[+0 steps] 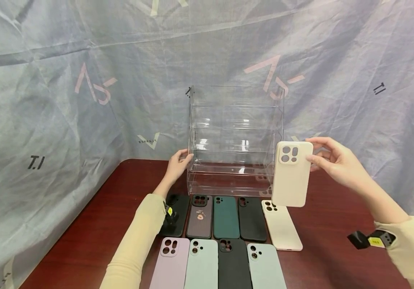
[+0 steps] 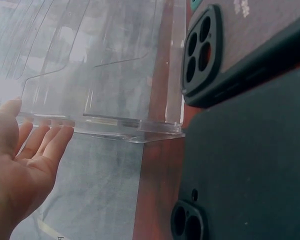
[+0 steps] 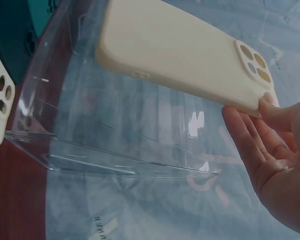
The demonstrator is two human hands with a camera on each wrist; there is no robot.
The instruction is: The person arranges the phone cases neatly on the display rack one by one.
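My right hand (image 1: 331, 160) pinches a cream phone case (image 1: 292, 176) by its upper right edge, thumb in front and fingers behind. The case hangs upright in front of the right end of a clear acrylic display rack (image 1: 233, 168) with several tiers. In the right wrist view, thumb and fingertips meet the case beside its camera cutouts (image 3: 255, 62). Against the rack's left side panel rests my left hand (image 1: 178, 166). Its fingers look fairly straight in the left wrist view, with the fingertips (image 2: 65, 131) touching the clear panel. No case shows on the tiers.
Several phone cases lie in two rows before the rack, among them a green one (image 1: 226, 216), a lilac one (image 1: 170, 265) and another cream one (image 1: 282, 228). The dark red table (image 1: 94, 224) ends at a grey cloth backdrop (image 1: 149, 80).
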